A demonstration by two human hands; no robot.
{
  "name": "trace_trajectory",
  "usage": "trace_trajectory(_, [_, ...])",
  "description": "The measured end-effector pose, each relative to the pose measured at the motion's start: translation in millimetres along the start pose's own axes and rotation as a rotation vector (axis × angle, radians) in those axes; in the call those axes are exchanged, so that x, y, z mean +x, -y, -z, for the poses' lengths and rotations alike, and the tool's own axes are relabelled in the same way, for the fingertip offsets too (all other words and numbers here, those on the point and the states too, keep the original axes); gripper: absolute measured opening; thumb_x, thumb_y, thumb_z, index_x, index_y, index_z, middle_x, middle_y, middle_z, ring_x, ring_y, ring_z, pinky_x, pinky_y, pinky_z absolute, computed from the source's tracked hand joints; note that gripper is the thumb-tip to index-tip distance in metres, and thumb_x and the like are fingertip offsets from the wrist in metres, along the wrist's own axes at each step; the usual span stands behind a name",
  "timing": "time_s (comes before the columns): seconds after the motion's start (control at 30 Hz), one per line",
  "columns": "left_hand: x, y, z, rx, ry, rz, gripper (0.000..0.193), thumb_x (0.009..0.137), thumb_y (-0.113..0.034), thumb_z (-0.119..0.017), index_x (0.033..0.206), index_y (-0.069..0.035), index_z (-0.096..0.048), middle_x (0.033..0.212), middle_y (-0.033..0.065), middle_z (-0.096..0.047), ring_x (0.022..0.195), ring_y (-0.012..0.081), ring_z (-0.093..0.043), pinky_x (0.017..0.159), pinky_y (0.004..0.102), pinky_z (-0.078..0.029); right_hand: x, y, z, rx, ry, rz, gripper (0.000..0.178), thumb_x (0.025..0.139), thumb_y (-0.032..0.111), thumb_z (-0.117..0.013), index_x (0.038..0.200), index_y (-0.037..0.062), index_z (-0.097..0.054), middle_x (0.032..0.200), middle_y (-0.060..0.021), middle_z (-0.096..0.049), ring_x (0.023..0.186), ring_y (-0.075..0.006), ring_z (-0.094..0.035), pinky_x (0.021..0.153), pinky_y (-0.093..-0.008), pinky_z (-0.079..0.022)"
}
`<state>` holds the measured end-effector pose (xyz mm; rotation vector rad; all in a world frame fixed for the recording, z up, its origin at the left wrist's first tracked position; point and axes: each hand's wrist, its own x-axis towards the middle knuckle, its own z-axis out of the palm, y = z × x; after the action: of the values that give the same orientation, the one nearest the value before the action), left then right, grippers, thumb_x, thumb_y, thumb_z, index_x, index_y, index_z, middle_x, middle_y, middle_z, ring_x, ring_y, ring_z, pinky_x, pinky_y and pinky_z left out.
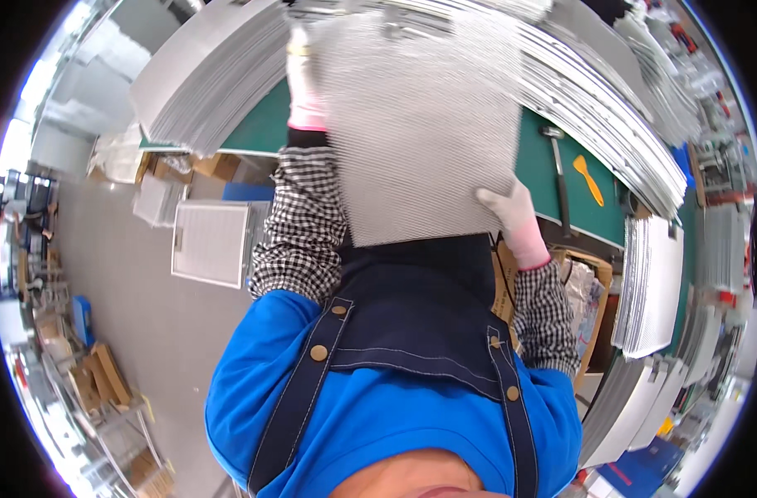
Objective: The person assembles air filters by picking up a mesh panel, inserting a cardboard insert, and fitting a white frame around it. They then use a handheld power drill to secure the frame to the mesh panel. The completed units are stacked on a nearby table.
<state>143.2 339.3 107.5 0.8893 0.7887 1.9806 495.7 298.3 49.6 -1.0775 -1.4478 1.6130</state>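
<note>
A large grey mesh sheet with fine ribbing stretches in front of me, above the green tabletop and close to my apron. At its near right corner my right hand, in a white and pink glove, grips the edge with the thumb lying on top. My left hand, gloved alike, reaches along the sheet's far left side. Its fingers are smeared by motion, so their hold on the sheet does not show clearly. The far part of the sheet is blurred too.
Stacked panels stand at the back left, and long metal profiles line the back right. A hammer and a yellow scraper lie on the green table. White-framed panels are low on the left; an open carton sits under the table.
</note>
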Motion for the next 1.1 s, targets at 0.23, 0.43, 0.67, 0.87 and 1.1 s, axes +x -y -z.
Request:
trace_trajectory(0.23, [-91.6,21.7,-29.3,-0.13,0.637,0.404,0.124,0.075,-0.079,-0.067,0.158,0.0,-0.02,0.144,0.0236,-0.051,0.121,0.0278,-0.057,0.106,0.0417,-0.046,-90.2,-116.7,5.8,-0.208,-0.244,-0.233,0.034,0.088,0.011,-0.074,0.118,-0.0035,-0.066,0.108,-0.0073,-0.071,0.096,-0.0148,-0.066,0.087,-0.0323,-0.055])
trace_trajectory(0.43, [-120.9,-18.4,-40.4,-0.129,0.748,0.618,0.133,0.067,-0.08,-0.073,0.154,0.008,-0.024,0.137,0.0279,-0.053,0.127,0.03,-0.055,0.108,0.0441,-0.044,-76.1,-41.0,74.7,0.007,0.408,-0.215,0.048,0.09,0.013,-0.074,0.133,-0.0035,-0.06,0.124,-0.0093,-0.069,0.113,-0.0174,-0.063,0.1,-0.0333,-0.048])
trace_trajectory(0.67, [-130.8,-24.4,-50.3,-0.354,0.887,0.445,0.104,0.085,-0.058,-0.07,0.151,0.011,-0.029,0.137,0.0233,-0.057,0.124,0.0269,-0.057,0.108,0.0389,-0.043,117.3,-15.7,81.9,-0.905,-0.095,0.253,0.06,0.079,0.008,-0.08,0.131,-0.0054,-0.054,0.127,-0.0189,-0.057,0.113,-0.0307,-0.06,0.098,-0.0376,-0.049])
trace_trajectory(0.87, [-127.8,-3.6,-45.2,-0.381,0.785,0.381,0.111,0.08,-0.061,-0.074,0.151,0.012,-0.03,0.132,0.0241,-0.06,0.116,0.0269,-0.062,0.104,0.0407,-0.046,160.0,-37.4,54.3,-0.92,-0.113,0.31,0.048,0.084,0.006,-0.075,0.123,-0.0082,-0.052,0.116,-0.0184,-0.054,0.106,-0.0316,-0.059,0.096,-0.0383,-0.047])
trace_trajectory(1.1, [-106.6,25.6,-44.5,-0.322,0.83,0.317,0.097,0.09,-0.058,-0.065,0.152,0.009,-0.032,0.138,0.0202,-0.058,0.119,0.0252,-0.061,0.106,0.0407,-0.046,103.8,-22.1,168.9,-0.592,-0.303,0.179,0.037,0.093,0.009,-0.063,0.126,-0.0076,-0.059,0.11,-0.0168,-0.068,0.098,-0.0251,-0.066,0.088,-0.0374,-0.053])
